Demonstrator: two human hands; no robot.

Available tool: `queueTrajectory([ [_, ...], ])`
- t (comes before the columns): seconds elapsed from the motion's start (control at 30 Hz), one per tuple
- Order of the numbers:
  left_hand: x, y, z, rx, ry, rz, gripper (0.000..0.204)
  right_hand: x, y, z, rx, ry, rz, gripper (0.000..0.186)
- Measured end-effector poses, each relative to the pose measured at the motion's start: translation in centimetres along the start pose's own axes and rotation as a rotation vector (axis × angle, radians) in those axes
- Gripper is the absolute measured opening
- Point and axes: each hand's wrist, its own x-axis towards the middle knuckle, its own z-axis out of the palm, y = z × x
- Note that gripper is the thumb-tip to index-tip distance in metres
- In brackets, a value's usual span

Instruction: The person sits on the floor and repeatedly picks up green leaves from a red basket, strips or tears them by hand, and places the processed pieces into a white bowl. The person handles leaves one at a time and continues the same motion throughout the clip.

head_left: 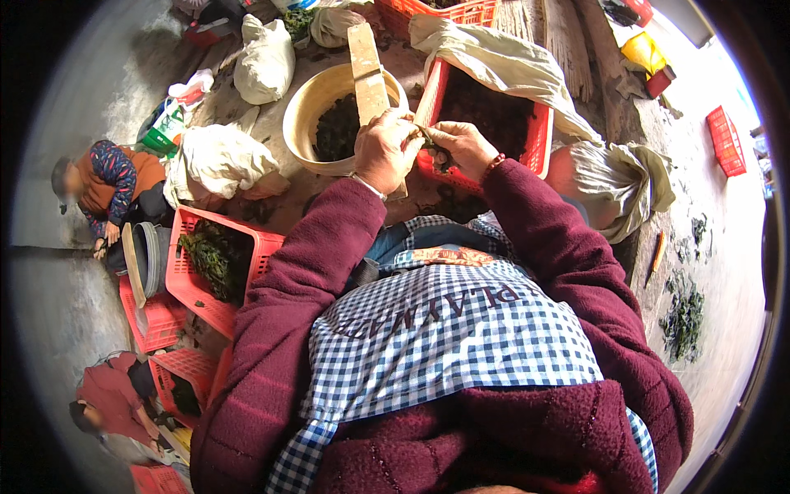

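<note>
Both of my hands meet in front of me, above the gap between the beige basin (306, 115) and the red crate (539, 132). My left hand (385, 152) is curled nearly closed around the lower end of a wooden board (367, 70), which leans up out of the basin, tilted away from me. My right hand (465, 148) has its fingers pinched together on a small dark green piece of plant (428, 142), held just beside the board's edge; the two hands touch there. I cannot tell how much of that piece my left fingers also grip. Dark leafy stuff fills the basin and the crate to my right. A pale cloth sack (502, 62) drapes over the crate's far rim. To my left stands another red crate (247, 239) with green leaves, and two other people crouch well apart on the grey floor (58, 296).
</note>
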Motion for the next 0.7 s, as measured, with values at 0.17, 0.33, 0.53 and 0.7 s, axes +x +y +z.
queueTrajectory([
  [0.17,-1.7,-0.5,0.4,-0.324,-0.057,-0.283,0.018,0.0,0.4,0.1,0.296,-0.240,0.042,0.018],
  [0.33,-2.0,-0.9,0.0,-0.631,-0.073,-0.622,0.015,0.3,0.2,1.0,-0.043,-0.121,-0.087,0.020],
  [0.53,-0.4,-2.8,-3.4,-1.504,0.081,-1.058,0.017,1.5,-2.2,-0.7,-0.263,0.037,-0.116,0.015],
  [0.7,0.9,-2.5,-2.4,-1.010,-0.161,-0.805,0.013,3.6,-2.6,0.9,-0.338,-0.034,-0.195,0.018],
])
